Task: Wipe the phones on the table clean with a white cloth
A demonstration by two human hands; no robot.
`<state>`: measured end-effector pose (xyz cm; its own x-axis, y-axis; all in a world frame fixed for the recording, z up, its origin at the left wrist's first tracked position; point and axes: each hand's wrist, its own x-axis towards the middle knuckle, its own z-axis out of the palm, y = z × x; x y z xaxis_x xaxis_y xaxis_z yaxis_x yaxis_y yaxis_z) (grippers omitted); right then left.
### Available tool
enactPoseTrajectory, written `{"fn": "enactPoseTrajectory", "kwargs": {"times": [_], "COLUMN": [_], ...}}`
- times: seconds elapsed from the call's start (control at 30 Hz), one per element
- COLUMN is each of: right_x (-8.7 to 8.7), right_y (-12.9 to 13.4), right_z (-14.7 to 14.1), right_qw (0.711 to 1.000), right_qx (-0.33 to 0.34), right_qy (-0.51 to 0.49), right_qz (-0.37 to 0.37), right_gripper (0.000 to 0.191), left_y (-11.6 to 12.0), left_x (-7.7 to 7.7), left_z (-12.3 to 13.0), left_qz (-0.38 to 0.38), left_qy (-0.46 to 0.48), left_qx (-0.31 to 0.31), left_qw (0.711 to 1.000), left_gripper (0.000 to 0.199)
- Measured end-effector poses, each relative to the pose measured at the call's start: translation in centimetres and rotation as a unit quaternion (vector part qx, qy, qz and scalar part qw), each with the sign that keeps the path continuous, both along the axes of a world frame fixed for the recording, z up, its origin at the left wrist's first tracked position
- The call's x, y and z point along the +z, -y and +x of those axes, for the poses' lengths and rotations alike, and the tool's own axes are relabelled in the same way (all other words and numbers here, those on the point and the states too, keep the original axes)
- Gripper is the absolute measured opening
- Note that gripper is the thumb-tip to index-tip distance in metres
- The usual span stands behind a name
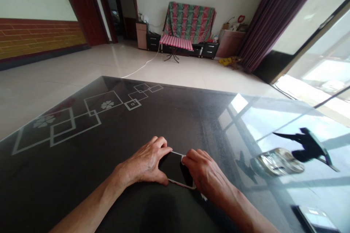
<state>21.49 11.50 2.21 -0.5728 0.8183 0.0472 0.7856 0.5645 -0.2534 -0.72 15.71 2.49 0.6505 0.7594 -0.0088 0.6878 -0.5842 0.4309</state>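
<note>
A smartphone [175, 169] with a black screen and pale rim lies flat, screen up, on the glossy black table [131, 153]. My left hand [149, 160] grips its left end, thumb on the near edge and fingers on the far edge. At the phone's right end my right hand [202, 171] is closed, fingers bent and pressed down on the screen. Bits of a white cloth [203, 197] show at its fingertips and below the palm; most of it is hidden under the hand.
To the right, a clear spray bottle [281, 162] with a black trigger head lies on its side. Another phone [318, 220] rests at the lower right corner. Window light glares off the tabletop's right side. Beyond stand a small striped table [176, 42] and a cloth-draped object [190, 22].
</note>
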Motion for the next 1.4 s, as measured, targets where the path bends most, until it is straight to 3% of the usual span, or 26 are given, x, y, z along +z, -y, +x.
{"fn": "enactPoseTrajectory", "kwargs": {"times": [0.13, 0.3, 1.4], "right_x": [-0.2, -0.2, -0.3], "right_y": [1.1, -0.1, 0.3], "right_z": [0.4, -0.2, -1.2], "right_qw": [1.000, 1.000, 0.998], "right_qx": [-0.015, -0.015, -0.054], "right_qy": [-0.006, 0.012, 0.025], "right_qz": [-0.009, -0.002, 0.009], "right_gripper": [0.020, 0.019, 0.021], "left_y": [0.0, 0.0, -0.1], "left_x": [0.0, 0.2, -0.3], "left_z": [0.0, 0.0, -0.1], "left_qz": [0.006, -0.002, 0.021], "left_qy": [0.000, -0.012, -0.004], "left_qx": [-0.005, -0.001, -0.011], "left_qw": [1.000, 1.000, 1.000], "left_gripper": [0.062, 0.061, 0.058]}}
